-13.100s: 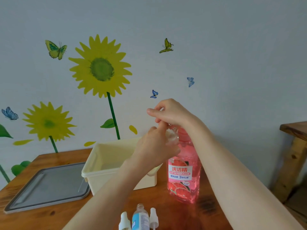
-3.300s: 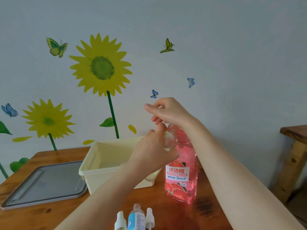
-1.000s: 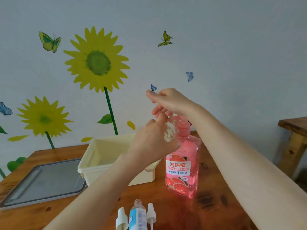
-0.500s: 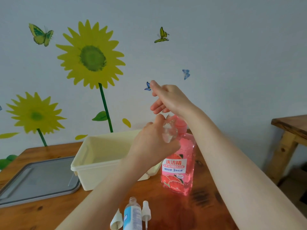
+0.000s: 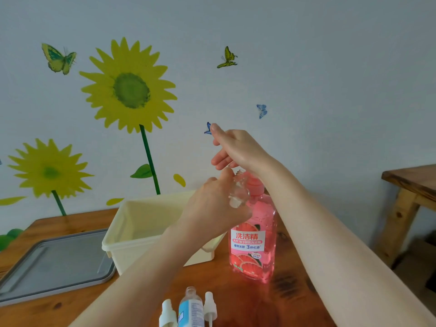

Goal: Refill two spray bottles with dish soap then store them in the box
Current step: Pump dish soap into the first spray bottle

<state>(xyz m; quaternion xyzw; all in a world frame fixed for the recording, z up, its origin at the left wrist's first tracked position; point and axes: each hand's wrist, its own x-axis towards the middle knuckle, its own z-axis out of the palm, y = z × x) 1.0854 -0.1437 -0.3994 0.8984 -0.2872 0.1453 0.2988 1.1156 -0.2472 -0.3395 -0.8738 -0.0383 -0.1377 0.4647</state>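
A pink dish soap bottle (image 5: 252, 246) with a pump top stands on the wooden table. My left hand (image 5: 214, 211) grips a small clear spray bottle (image 5: 238, 194), its open neck held up against the pump's spout. My right hand (image 5: 238, 149) rests flat on the pump head with its fingers spread; the pump head itself is hidden under the palm. At the near edge a second small bottle (image 5: 190, 308) with a blue label stands uncapped. Two white spray heads (image 5: 168, 312) lie on either side of it. A cream plastic box (image 5: 132, 234) sits behind my left arm.
A grey lid or tray (image 5: 54, 260) lies flat at the left of the table (image 5: 247, 308). The wall with sunflower and butterfly stickers is close behind. A second wooden table (image 5: 415, 182) stands at the right, apart from this one.
My right hand's fingers have gone from curled over the pump to stretched out flat. The view has drifted slightly; the left hand still holds the clear bottle at the spout.
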